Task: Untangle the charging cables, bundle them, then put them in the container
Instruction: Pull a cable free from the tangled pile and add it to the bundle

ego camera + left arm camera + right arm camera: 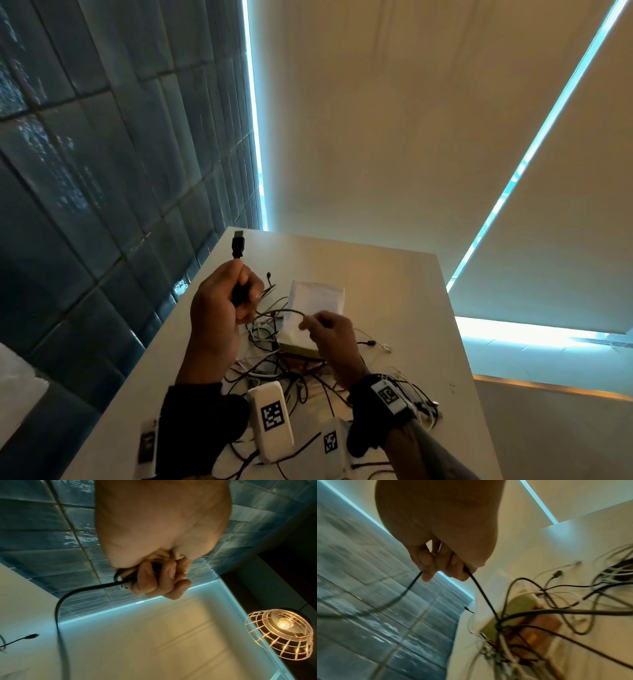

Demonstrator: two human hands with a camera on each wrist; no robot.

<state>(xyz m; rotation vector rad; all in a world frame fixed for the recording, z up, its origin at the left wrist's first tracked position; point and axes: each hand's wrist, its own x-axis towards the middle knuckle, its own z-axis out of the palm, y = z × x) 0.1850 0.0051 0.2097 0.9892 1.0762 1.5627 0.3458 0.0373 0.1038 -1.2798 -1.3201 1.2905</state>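
Both hands are up in front of the body, raised off the desk point(394, 294). The left hand point(222, 301) is a tight fist, knuckles facing the head camera, fingers point(154, 580) curled round a black cable point(238, 245) whose plug end pokes up out of the top. The right hand point(329, 334) sits lower and just beside it, fingertips point(426, 566) pinching a thin stretch of that dark cable. Dark sleeves cover both forearms, and each wrist wears a strapped white camera block with a square marker.
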